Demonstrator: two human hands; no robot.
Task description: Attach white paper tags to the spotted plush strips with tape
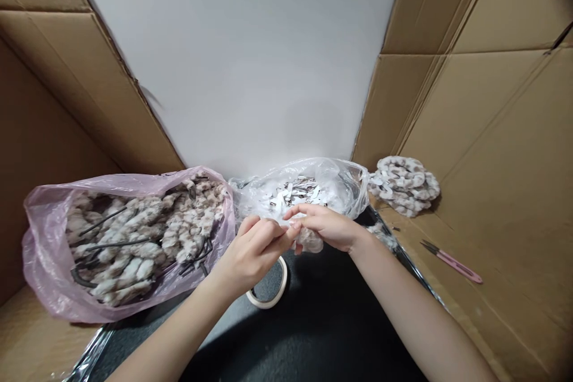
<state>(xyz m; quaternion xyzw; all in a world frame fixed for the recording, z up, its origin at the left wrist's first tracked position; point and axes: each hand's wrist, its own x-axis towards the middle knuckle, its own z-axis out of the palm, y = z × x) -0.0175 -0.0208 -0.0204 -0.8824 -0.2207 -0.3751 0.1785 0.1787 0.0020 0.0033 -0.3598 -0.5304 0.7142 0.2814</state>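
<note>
My left hand [258, 249] is closed, its fingertips pinched together and meeting the fingers of my right hand; what they pinch is too small to make out. My right hand [330, 225] curls over a pale, fluffy piece [312, 242] that hangs under its palm, partly hidden by the fingers. Just behind both hands lies a see-through plastic bag [353, 182] with many small white tags [295, 192] in it. Below my left hand, a cream-white ring like a tape roll [283, 291] rests on the black surface [331, 316].
At left, a pink plastic bag [40, 250] holds fluffy brown-white strands [143, 233] with dark cords. A bundle of similar fluffy loops [405, 185] sits back right. Pink-handled thread snips [454, 262] lie on cardboard [505, 221]. Cardboard walls and a white panel [242, 59] enclose the place.
</note>
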